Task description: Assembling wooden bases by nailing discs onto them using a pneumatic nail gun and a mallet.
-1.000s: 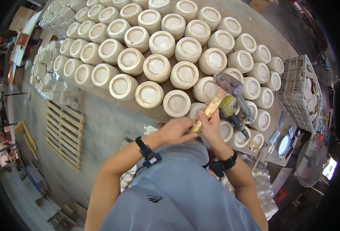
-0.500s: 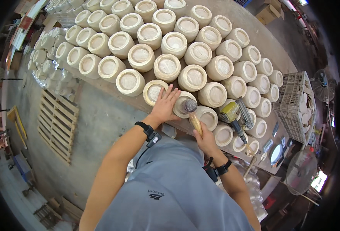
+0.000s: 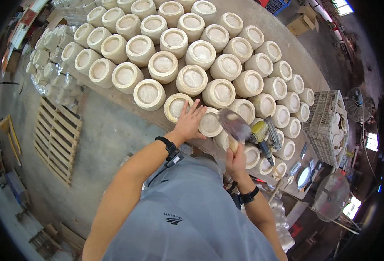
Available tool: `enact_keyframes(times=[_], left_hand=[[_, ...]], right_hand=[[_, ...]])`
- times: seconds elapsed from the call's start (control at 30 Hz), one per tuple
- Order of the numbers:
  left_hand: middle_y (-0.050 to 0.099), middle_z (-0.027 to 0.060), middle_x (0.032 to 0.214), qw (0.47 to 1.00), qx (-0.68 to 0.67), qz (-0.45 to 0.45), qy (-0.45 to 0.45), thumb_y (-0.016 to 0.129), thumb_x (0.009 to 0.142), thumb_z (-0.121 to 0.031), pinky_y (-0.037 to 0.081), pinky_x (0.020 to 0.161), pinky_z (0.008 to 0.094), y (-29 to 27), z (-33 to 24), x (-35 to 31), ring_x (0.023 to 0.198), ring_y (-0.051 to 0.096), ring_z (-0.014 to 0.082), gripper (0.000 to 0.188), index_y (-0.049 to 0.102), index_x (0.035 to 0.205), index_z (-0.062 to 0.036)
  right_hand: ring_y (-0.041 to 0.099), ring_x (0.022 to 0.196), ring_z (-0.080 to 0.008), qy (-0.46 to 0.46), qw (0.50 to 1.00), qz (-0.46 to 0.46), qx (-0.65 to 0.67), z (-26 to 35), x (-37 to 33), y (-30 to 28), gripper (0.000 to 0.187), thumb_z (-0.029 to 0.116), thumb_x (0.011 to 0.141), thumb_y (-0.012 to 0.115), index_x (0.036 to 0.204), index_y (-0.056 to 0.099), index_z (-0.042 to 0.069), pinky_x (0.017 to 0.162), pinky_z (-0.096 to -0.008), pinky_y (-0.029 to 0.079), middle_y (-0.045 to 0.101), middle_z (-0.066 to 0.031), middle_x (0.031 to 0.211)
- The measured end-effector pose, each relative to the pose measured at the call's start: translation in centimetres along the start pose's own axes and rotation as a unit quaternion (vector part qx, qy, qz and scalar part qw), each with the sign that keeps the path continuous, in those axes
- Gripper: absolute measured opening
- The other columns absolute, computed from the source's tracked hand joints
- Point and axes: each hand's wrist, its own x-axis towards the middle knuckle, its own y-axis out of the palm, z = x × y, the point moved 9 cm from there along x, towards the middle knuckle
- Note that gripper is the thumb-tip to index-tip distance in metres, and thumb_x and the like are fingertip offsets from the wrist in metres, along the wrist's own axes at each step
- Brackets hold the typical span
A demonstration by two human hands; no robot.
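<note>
My left hand (image 3: 189,122) lies with its fingers spread over a pale round pot-like piece (image 3: 177,108), near the table's front edge. Its thumb side meets the neighbouring round piece (image 3: 210,122), which has a shallow recessed disc on top. In my right hand (image 3: 236,162) is the pale wooden handle of a mallet (image 3: 234,124). The dark mallet head is blurred and raised to the right of that piece, hiding part of the pieces behind it. A yellow-green air nail gun (image 3: 259,131) rests among the pieces just right of the mallet.
Rows of similar round pieces (image 3: 174,40) cover much of the table (image 3: 298,48). At the right end stands a grey plastic crate (image 3: 320,130) holding flat discs; a fan (image 3: 332,196) is nearby. A wooden pallet (image 3: 58,140) lies on the floor at left, below wrapped pieces (image 3: 55,65).
The mallet head has swung up and to the right, away from above the round piece beside my left hand. My right hand has shifted slightly right; my left hand stays on the pieces.
</note>
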Motion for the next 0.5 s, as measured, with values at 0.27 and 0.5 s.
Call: enact_keyframes(times=[0.27,0.5], left_hand=[[0.053,0.0140,0.150,1.000,-0.016,-0.012,-0.002,0.092,0.055,-0.056,0.009,0.126,0.0624,0.1,0.4,0.4,0.156,0.022,0.0338,0.123,0.041,0.152,-0.0009],[0.052,0.0140,0.150,1.000,-0.006,-0.009,0.015,0.091,0.057,-0.058,0.009,0.125,0.0637,0.2,-0.3,0.0,0.156,0.021,0.0354,0.122,0.040,0.152,-0.0006]], right_hand=[[0.066,0.086,-0.0536,0.191,0.970,0.121,-0.091,-3.2,-1.8,4.4,0.040,0.031,0.101,0.060,0.126,0.048,0.003,0.072,-0.0593,0.052,0.069,-0.0307,0.090],[0.067,0.088,-0.0528,-0.108,0.993,-0.057,-0.009,0.3,-2.9,0.4,0.044,0.028,0.101,0.059,0.134,0.047,0.002,0.073,-0.0559,0.052,0.069,-0.0298,0.091]])
